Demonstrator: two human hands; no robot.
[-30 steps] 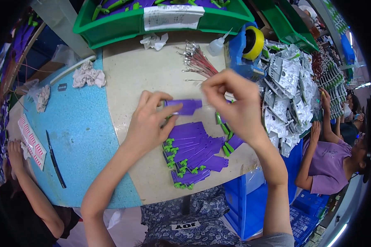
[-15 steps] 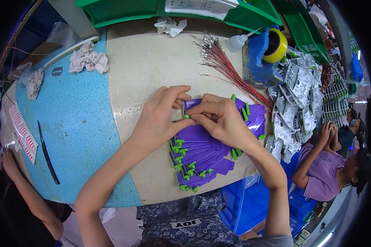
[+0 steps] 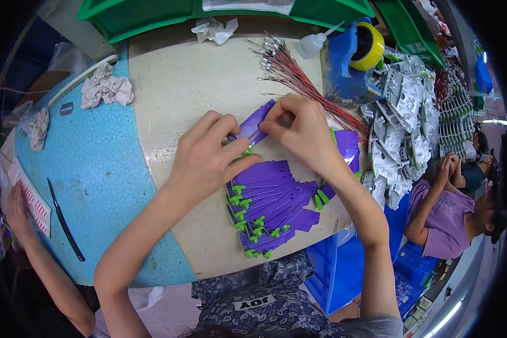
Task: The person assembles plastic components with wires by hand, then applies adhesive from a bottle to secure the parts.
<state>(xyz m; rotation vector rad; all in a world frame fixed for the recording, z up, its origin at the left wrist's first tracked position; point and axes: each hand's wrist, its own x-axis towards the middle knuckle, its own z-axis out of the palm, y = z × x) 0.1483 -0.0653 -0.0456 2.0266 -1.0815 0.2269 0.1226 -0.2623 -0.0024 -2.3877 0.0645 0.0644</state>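
Between my two hands a flat purple plastic piece (image 3: 252, 125) is held tilted above the bench. My left hand (image 3: 205, 155) is closed on its lower left end, where a bit of green shows by the fingers. The fingers of my right hand (image 3: 298, 127) pinch its right edge. Just below lies a fanned stack of purple plastic pieces (image 3: 276, 188), several with small green clips (image 3: 240, 214) at their left ends. More purple pieces (image 3: 349, 147) with green tabs lie under and beyond my right wrist, partly hidden by it.
Red wires (image 3: 304, 76) lie bundled behind my hands, near a white squeeze bottle (image 3: 310, 45) and a blue tape dispenser (image 3: 341, 67). Grey plastic housings (image 3: 403, 124) are heaped at right. A black-handled tool (image 3: 66, 225) rests on the blue mat (image 3: 96, 169). Another person's hand (image 3: 19, 214) is at far left.
The purple piece has been lifted and turned, its far end now pointing up and right. My right hand has moved up along it. The view has shifted slightly.
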